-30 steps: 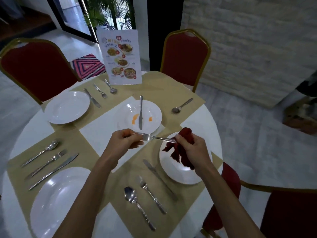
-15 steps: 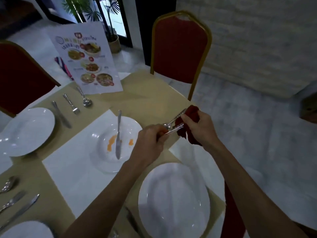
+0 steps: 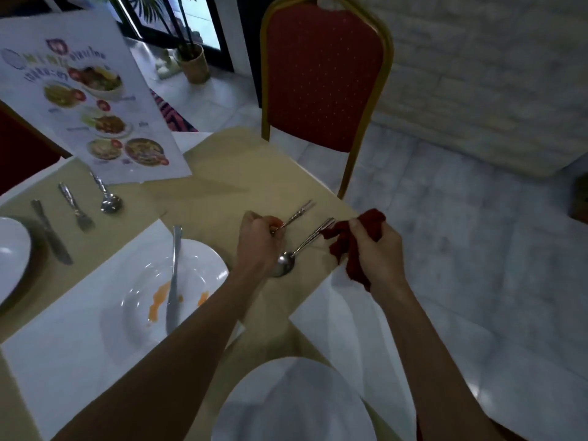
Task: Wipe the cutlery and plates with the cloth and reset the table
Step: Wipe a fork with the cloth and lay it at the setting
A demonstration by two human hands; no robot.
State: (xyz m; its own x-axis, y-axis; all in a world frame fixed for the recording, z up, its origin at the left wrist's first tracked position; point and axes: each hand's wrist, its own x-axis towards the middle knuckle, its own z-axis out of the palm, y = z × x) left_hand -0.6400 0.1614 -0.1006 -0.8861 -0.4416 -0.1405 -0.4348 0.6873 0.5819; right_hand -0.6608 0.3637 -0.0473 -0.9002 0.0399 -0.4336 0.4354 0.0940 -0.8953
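My left hand (image 3: 257, 241) is shut on a fork (image 3: 297, 214), gripping its tine end low over the beige placemat (image 3: 229, 173), with the handle pointing away to the right. Just to its right a spoon (image 3: 302, 246) lies on the placemat, bowl toward me. My right hand (image 3: 374, 249) grips a bunched dark red cloth (image 3: 348, 240), which touches the tip of the spoon's handle. A white plate (image 3: 140, 313) with orange smears sits to the left, and a knife (image 3: 173, 275) rests across it. A clean white plate (image 3: 292, 405) lies nearest me.
A red chair with a gold frame (image 3: 321, 74) stands behind the far placemat. A menu card (image 3: 86, 100) stands at the back left. In front of it lie a knife (image 3: 51, 232), a fork (image 3: 74, 208) and a spoon (image 3: 106, 194), beside another plate (image 3: 9, 253).
The view has swung right and closer to the far setting. My left hand has carried the fork down beside the spoon. My right hand has let go of the fork's handle and keeps the cloth.
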